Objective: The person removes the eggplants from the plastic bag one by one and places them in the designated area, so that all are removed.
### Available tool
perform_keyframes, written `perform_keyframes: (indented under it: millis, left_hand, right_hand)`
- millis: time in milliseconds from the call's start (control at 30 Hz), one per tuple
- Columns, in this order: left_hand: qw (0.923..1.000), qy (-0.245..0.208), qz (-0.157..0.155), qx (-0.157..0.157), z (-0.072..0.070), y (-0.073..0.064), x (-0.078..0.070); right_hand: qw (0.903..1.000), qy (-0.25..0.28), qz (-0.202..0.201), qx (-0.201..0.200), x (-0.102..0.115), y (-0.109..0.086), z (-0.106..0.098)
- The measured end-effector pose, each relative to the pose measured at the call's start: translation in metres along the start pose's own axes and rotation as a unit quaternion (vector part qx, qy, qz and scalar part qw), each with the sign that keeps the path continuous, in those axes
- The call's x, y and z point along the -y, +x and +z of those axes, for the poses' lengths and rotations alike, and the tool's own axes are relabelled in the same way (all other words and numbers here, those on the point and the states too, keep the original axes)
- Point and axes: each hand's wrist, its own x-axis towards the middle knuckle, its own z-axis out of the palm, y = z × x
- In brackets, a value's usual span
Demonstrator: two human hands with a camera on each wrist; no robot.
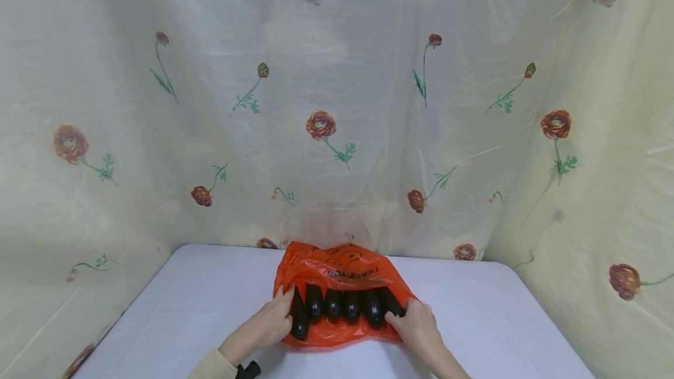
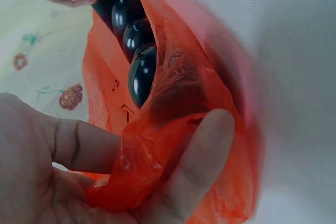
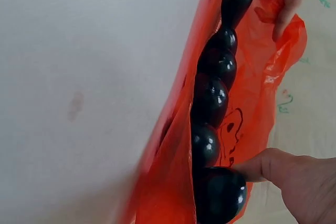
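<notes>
An orange-red plastic bag (image 1: 337, 338) with black print lies on the table, its mouth toward me. Several glossy dark eggplants (image 1: 333, 306) sit side by side in that mouth, rounded ends facing me. My left hand (image 1: 271, 317) is at the bag's left side; in the left wrist view its thumb and fingers pinch the thin plastic (image 2: 142, 166). At the opposite side my right hand (image 1: 418, 323) holds the rightmost eggplant (image 3: 220, 195), thumb on its near end. The leftmost eggplant (image 1: 299, 323) sticks out farther toward me than its neighbours. The eggplants' far ends are hidden inside the bag.
The white table (image 1: 505, 320) extends to both sides of the bag. A pale floral sheet (image 1: 337, 75) hangs behind and along the sides of it. By my left wrist there is a small black object (image 1: 248, 370).
</notes>
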Motion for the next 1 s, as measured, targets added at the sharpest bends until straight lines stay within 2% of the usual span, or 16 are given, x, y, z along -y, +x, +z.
perform_keyframes:
  millis: [200,433,633,833,1000]
  left_hand:
    - [1.0000,-0.001,-0.003,0.001,0.000,0.000,0.001]
    - [0.9999,0.006,0.012,-0.006,-0.001,-0.004,0.001]
    - [1.0000,-0.007,0.007,0.001,-0.001,-0.003,0.001]
    - [0.9999,-0.012,0.000,0.001,-0.001,-0.002,0.002]
    - [0.9999,-0.010,0.003,-0.003,-0.001,-0.002,0.001]
  right_hand:
    - [0.9993,-0.016,-0.024,-0.024,-0.006,-0.005,-0.004]
    - [0.9999,-0.005,0.004,-0.008,-0.010,-0.009,-0.012]
    - [0.9998,0.004,0.000,-0.019,-0.013,-0.014,-0.016]
    - [0.9997,0.010,0.022,-0.002,-0.012,-0.017,-0.022]
    - [0.9997,0.007,0.024,0.000,-0.012,-0.022,-0.029]
